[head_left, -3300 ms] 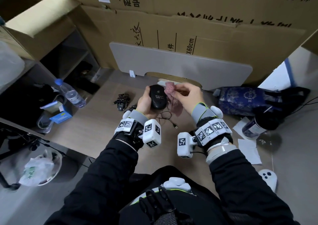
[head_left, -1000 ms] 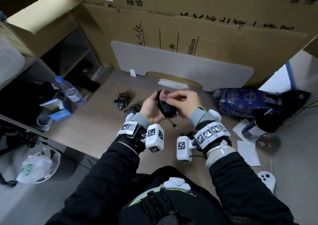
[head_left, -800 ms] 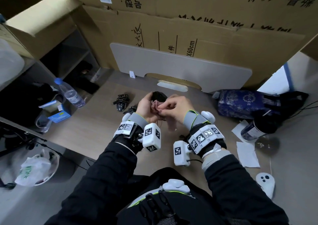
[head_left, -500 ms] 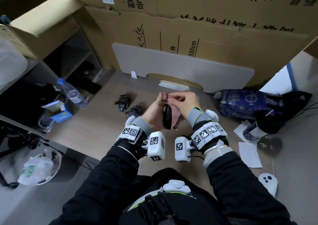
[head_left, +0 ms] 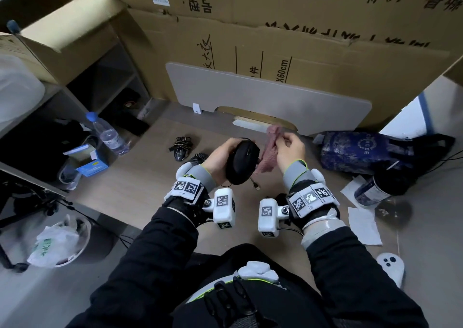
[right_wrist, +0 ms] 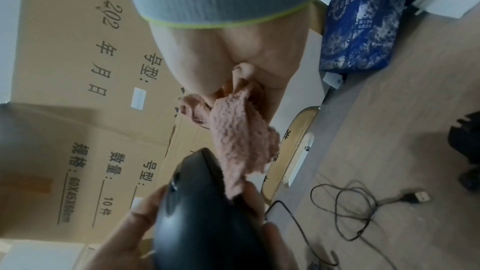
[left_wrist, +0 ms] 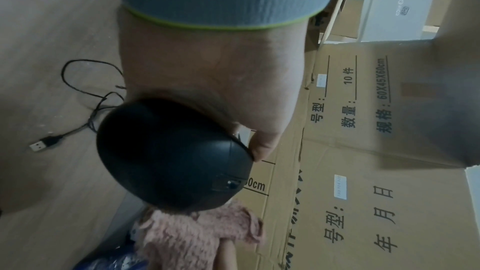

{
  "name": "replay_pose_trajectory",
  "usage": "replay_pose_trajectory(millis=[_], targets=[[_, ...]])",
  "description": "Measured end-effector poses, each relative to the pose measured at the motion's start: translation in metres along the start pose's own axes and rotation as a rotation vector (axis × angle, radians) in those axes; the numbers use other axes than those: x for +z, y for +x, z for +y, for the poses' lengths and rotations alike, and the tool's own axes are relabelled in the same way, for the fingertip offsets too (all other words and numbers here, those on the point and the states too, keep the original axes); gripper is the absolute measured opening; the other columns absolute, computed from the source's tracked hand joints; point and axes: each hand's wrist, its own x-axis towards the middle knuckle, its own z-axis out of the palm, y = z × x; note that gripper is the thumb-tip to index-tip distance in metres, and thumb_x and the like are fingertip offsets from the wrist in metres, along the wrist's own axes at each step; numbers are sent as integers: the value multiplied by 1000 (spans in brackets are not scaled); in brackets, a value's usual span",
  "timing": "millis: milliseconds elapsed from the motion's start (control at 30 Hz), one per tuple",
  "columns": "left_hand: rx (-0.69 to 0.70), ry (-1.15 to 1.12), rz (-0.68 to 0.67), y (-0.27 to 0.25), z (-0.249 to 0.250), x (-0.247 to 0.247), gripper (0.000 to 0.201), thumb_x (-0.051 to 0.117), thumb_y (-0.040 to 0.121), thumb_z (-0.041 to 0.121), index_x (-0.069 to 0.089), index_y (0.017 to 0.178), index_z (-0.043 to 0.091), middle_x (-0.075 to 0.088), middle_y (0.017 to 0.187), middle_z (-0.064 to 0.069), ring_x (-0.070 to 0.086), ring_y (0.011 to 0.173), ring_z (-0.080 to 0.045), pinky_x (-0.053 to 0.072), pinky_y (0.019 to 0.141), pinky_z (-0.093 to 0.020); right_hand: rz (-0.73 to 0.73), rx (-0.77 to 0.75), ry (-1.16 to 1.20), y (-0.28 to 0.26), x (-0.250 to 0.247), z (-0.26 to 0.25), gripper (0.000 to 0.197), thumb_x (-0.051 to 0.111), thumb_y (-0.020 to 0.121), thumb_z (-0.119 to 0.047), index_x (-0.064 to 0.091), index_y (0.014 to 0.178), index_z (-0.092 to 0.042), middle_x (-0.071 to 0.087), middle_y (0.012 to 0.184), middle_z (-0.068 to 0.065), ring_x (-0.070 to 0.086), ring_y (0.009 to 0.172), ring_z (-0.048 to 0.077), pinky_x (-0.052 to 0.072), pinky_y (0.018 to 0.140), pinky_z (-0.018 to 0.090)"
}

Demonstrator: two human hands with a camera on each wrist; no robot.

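Observation:
A black wired computer mouse (head_left: 242,161) is held above the desk by my left hand (head_left: 223,158), fingers curled round its body; the same mouse (left_wrist: 171,155) fills the left wrist view and shows as the mouse (right_wrist: 210,213) in the right wrist view. Its thin cable ends in a USB plug (right_wrist: 418,195) lying on the desk. My right hand (head_left: 288,149) pinches a fuzzy pink cloth (head_left: 269,152) just right of the mouse. The cloth (right_wrist: 239,137) hangs down and its lower end touches the mouse's side.
A second black mouse (head_left: 181,149) with bundled cable lies left on the desk (head_left: 130,190). A water bottle (head_left: 107,134) and blue box (head_left: 91,166) stand at left, a blue patterned bag (head_left: 355,149) and dark jar (head_left: 378,190) at right. Cardboard boxes (head_left: 275,39) wall the back.
The cloth has come off the mouse: the right hand lifted it to the right side. The left hand turned the mouse so its top faces up.

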Motion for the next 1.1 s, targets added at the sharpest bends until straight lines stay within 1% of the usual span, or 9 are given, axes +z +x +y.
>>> replay_pose_trajectory(millis=[133,267,367,500,633,700,800,933,1100], targets=[[-7,109,35,2,-6,3,23,62,84,35,63,93,13,60,88,-7,59,73,-19,48,67,-27,-115,19,68,-4,8,-13,21,50,97,-6,64,112,-3,62,97,8,57,89,20,40,75,21],[45,160,184,7,-8,-3,28,61,83,36,68,95,12,68,96,-11,64,85,-24,51,81,-33,-309,48,123,-15,14,-24,21,49,102,-24,66,104,-11,65,84,-1,61,79,12,47,70,15],[57,148,162,4,-7,-2,23,56,90,31,68,91,12,68,96,-11,63,90,-23,48,88,-34,-340,33,148,-15,14,-20,10,62,95,-25,69,93,-17,69,88,-2,64,84,15,51,84,27],[63,136,147,-3,-5,2,28,54,96,31,72,98,10,72,102,-11,66,95,-22,49,91,-33,-366,65,156,-21,12,-19,7,68,91,-18,66,96,-21,65,86,-6,61,79,9,50,58,14],[50,106,157,-4,-4,5,36,55,96,41,66,103,8,67,98,-18,64,86,-30,55,74,-34,-172,16,24,-13,10,-10,13,57,94,-8,64,98,-17,66,95,0,65,90,22,53,82,30],[6,119,111,-7,-1,6,40,52,98,42,62,104,4,65,89,-22,62,71,-32,55,60,-33,-53,9,8,-10,7,-9,22,48,93,-5,60,88,-22,63,88,-1,62,82,25,50,74,30],[19,244,60,-11,0,7,37,55,98,32,60,115,-1,67,94,-24,64,68,-32,55,62,-35,-26,126,112,-7,2,-14,21,47,83,-28,65,78,-20,57,65,2,53,58,25,46,53,29],[105,256,48,-11,-4,9,33,54,95,14,52,121,-7,69,94,-27,64,67,-35,56,62,-39,-106,119,146,-6,2,-14,22,68,87,-33,63,98,-14,62,69,-4,51,42,12,40,40,16],[183,335,6,-11,-4,8,23,48,100,7,53,119,-5,72,97,-22,65,74,-37,56,64,-39,-108,81,107,0,4,-8,37,64,89,-19,37,113,-16,60,94,6,59,66,18,53,69,36]])
